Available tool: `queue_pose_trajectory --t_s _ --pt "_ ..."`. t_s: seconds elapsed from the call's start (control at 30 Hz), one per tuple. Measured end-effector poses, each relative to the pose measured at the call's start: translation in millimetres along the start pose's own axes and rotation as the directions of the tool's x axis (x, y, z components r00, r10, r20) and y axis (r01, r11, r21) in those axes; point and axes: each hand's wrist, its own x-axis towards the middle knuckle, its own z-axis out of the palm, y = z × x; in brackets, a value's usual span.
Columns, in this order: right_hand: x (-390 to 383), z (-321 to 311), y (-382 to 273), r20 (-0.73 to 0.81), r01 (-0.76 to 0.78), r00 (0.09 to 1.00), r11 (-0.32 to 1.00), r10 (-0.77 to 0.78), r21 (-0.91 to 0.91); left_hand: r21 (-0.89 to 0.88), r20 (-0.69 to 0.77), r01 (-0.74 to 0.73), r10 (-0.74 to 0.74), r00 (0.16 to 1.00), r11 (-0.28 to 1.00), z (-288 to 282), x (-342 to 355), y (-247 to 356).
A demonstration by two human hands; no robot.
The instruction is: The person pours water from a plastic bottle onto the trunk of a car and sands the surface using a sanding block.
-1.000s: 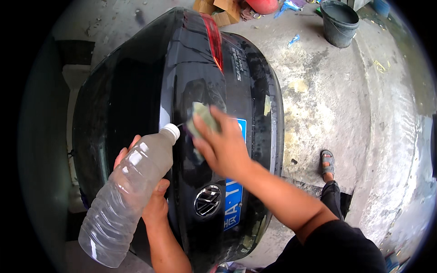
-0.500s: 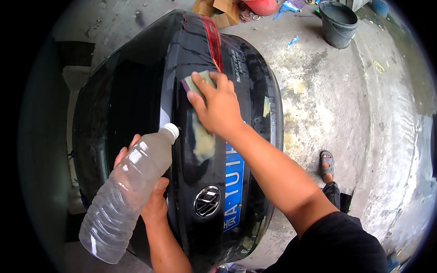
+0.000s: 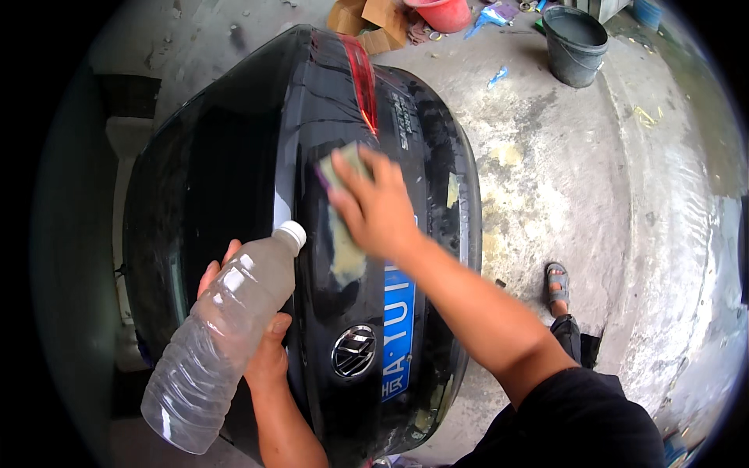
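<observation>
My right hand (image 3: 380, 209) is closed on a sanding block (image 3: 335, 165), greenish grey with a purple edge, and presses it flat against the trunk lid of a black car (image 3: 226, 148). Hand and block are slightly blurred. Below the block lies a pale yellowish filler patch (image 3: 346, 262) on the dark paint. My left hand (image 3: 269, 355) grips a clear ribbed plastic bottle (image 3: 207, 359) from behind and below. Its white cap (image 3: 294, 233) points up and to the right, towards the panel. The bottle looks cloudy; I cannot tell how much liquid it holds.
On the car are a red tail light (image 3: 362, 86), a round chrome emblem (image 3: 353, 351) and a blue number plate (image 3: 399, 331). A black bucket (image 3: 576, 51), a red basin (image 3: 441, 12) and a cardboard box (image 3: 367, 27) stand on the concrete floor (image 3: 577, 164). A sandalled foot (image 3: 558, 285) is at right.
My right hand has slid the sanding block a little down and to the right along the panel. The left hand still holds the bottle at nearly the same place.
</observation>
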Motion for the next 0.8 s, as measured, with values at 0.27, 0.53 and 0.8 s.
queue_pose_trajectory --t_s 0.27,0.53,0.8 --pt "-10 -18 10 0.078 0.191 0.978 0.979 -0.196 0.066 -0.037 -0.020 0.012 -0.012 1.000 0.999 4 -2 -2" --pt "-84 -33 21 0.242 0.231 0.933 0.959 -0.266 0.165 -0.025 -0.022 0.032 -0.033 0.999 0.999 -3 -2 0" --pt "6 -19 35 0.161 0.315 0.931 0.945 -0.326 0.092 -0.017 0.006 0.003 -0.003 1.000 1.000 -1 0 -5"
